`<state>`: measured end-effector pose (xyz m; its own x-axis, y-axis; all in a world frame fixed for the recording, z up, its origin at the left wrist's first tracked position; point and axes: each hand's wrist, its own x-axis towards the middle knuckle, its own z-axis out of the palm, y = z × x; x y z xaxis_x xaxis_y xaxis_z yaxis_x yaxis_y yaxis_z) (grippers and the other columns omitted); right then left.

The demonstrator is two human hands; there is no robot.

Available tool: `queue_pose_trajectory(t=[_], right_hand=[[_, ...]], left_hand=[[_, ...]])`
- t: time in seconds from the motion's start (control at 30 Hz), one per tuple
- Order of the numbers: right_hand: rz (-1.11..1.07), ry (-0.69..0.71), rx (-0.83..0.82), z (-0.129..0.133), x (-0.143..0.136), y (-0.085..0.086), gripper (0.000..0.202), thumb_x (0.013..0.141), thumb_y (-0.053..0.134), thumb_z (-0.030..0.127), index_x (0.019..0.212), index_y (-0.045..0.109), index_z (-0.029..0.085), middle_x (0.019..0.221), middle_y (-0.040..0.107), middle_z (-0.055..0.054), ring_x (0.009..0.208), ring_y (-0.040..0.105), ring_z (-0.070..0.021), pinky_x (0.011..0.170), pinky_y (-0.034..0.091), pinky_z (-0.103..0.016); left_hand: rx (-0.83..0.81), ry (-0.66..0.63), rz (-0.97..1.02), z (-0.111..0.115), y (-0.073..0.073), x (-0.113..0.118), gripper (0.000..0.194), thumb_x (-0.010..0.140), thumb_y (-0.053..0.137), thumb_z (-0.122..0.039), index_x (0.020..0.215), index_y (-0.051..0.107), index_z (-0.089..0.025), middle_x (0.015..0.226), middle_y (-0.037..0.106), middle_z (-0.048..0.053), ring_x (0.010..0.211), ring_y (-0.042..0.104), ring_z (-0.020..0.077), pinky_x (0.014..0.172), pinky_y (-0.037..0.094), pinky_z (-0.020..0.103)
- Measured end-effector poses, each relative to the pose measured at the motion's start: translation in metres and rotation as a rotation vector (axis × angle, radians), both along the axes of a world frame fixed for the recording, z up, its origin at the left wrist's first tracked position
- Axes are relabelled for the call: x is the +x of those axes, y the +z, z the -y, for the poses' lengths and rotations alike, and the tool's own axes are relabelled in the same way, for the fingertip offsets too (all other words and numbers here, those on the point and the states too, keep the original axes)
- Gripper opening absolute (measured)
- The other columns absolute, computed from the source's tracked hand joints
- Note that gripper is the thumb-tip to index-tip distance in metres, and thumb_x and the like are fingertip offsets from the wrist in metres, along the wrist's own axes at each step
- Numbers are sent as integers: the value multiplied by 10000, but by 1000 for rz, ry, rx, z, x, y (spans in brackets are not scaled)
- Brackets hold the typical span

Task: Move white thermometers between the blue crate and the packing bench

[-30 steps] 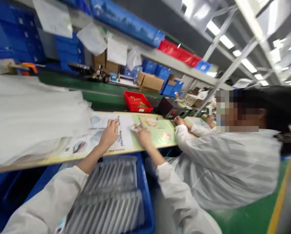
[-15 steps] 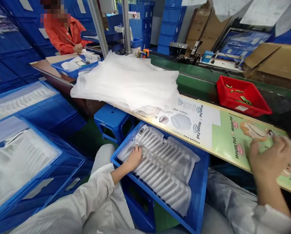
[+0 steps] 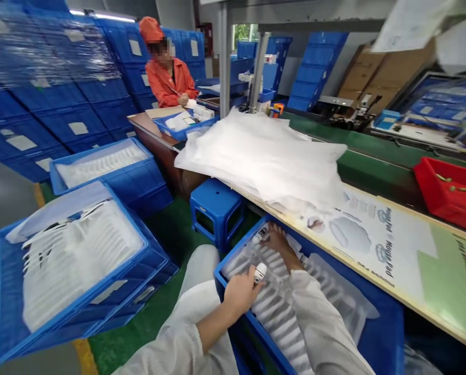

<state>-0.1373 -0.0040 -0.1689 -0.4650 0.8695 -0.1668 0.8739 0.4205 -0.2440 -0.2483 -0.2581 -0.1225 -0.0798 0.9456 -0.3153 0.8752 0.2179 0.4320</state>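
My left hand point(image 3: 240, 292) is closed around a small white handheld device point(image 3: 260, 272) with dark markings, above the near left side of a blue tray point(image 3: 389, 317). Across from it, my right hand point(image 3: 278, 238) reaches into the tray's far left corner, fingers curled against another white device point(image 3: 261, 232) with a dark, two-button-like face. Rows of white translucent sleeved items point(image 3: 281, 312) fill much of the tray under my hands and right arm. What lies beneath my right palm is hidden.
A blue stool point(image 3: 217, 200) stands beyond the tray. White foam sheets point(image 3: 264, 156) are piled on the bench, near a mouse pad box board point(image 3: 357, 229) and a red bin point(image 3: 451, 192). Filled blue crates point(image 3: 80, 307) stand at left. A co-worker point(image 3: 170, 83) in orange is behind the bench.
The view has swung left. My right hand has come from over the green board into the tray's far corner. My left hand has lifted off the sleeved items and now holds a white device.
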Motion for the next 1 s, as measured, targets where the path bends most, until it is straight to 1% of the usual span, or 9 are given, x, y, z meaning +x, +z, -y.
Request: queue_pose_trajectory(t=[0.1,0.27,0.4,0.47,0.57,0.7,0.83,0.93,1.0], right_hand=[[102,-85,-42,-19,-7,-16,1027,844,871,457,1696,449,68,1598,549,-326,1489,526,-471,1196,421,-540],[84,23,147,-14,-3,-17,615,856,753,226,1451,645,114,1458,639,-272,1410,564,-427,1210,393,-528],[-194,171,214,11,18,-1,395,908,580,193,1294,661,202,1542,626,-193,1456,544,-345,1266,375,-506],[-375,51,189,31,29,10,371,973,516,294,1311,641,207,1445,688,-194,1382,612,-337,1197,454,-499],[-590,-355,115,77,45,25,565,1013,515,593,1386,606,179,1143,764,-192,1113,722,-366,983,565,-490],[-970,-719,-348,160,72,30,778,960,341,909,1190,693,254,882,727,-118,748,713,-310,693,589,-449],[-1210,-799,-630,231,100,27,587,890,597,859,1056,740,315,1037,789,-138,703,729,-303,622,628,-508],[-1226,-772,-620,261,116,28,553,874,646,828,989,783,305,1129,804,-194,748,774,-334,644,659,-567],[-1242,-791,-498,266,127,33,541,858,664,837,938,794,318,1053,809,-194,754,788,-356,645,667,-574]], left_hand=[[4,-2,32,-4,0,3,617,1121,452,-687,1519,547,-226,1093,847,147,979,831,393,812,623,456],[51,-8,72,-2,-5,2,624,1118,452,-701,1511,544,-225,1090,836,143,902,824,371,761,613,434],[102,-18,109,2,-2,0,626,1135,371,-703,1503,545,-228,1161,824,146,935,811,350,793,603,426],[142,-20,110,4,2,-2,602,1152,349,-659,1515,540,-219,1214,816,157,998,801,349,874,598,443],[204,-16,136,6,5,-3,565,1175,323,-589,1529,535,-203,1213,825,145,1004,794,335,963,576,455],[259,-35,154,6,3,-3,503,1190,287,-467,1505,572,-196,1210,833,144,980,794,331,958,565,457],[277,-56,187,6,-2,-7,510,1190,308,-464,1515,607,-208,1236,833,137,1044,792,333,988,558,453],[297,-16,237,11,-1,-9,503,1188,338,-498,1476,662,-243,1231,833,101,1098,778,317,1032,543,439],[310,15,309,10,6,-4,513,1184,346,-525,1428,696,-240,1157,835,85,1045,774,301,985,557,418]])
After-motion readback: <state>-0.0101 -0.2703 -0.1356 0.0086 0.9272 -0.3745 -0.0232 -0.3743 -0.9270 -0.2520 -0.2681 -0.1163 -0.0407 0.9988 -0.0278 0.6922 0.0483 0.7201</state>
